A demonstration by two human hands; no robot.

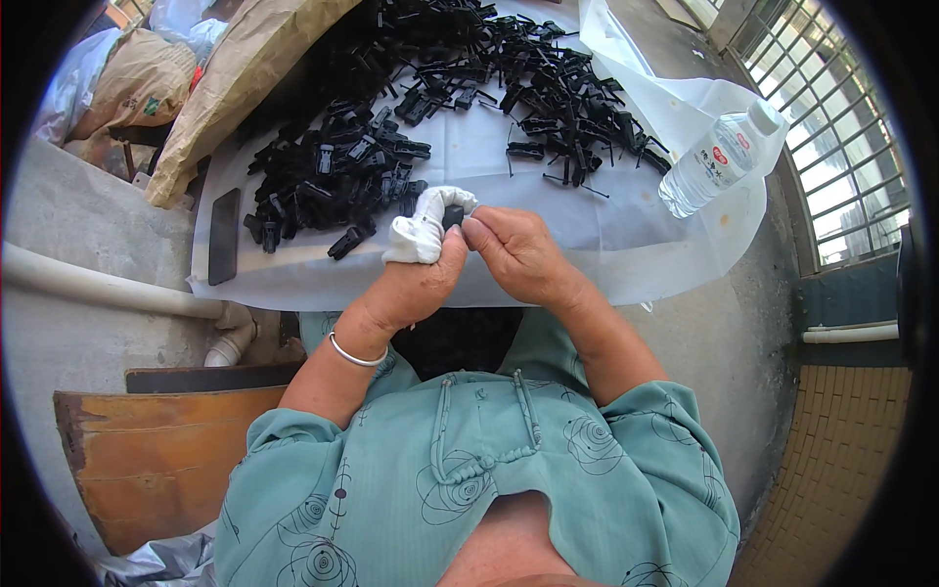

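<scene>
My left hand (423, 279) and my right hand (523, 252) meet over the near edge of the table. White cloth (419, 235) wraps the fingers of the left one. Between the two hands sits a small black plastic part (453, 216), mostly covered by thumbs and cloth. The left hand is closed round it, and the right thumb and forefinger pinch at its right side. Just beyond the left hand lies a heap of black plastic clips (328, 161). Farther back on the right spreads a second heap of black pieces with thin stems (577, 112).
A pale plastic sheet (626, 259) covers the table. A dark flat phone-like slab (224, 235) lies at its left edge, and a clear water bottle (719, 161) at its right. Brown paper (230, 88) rises at the far left. Beside the table run a white pipe (108, 284) and a barred window (831, 117).
</scene>
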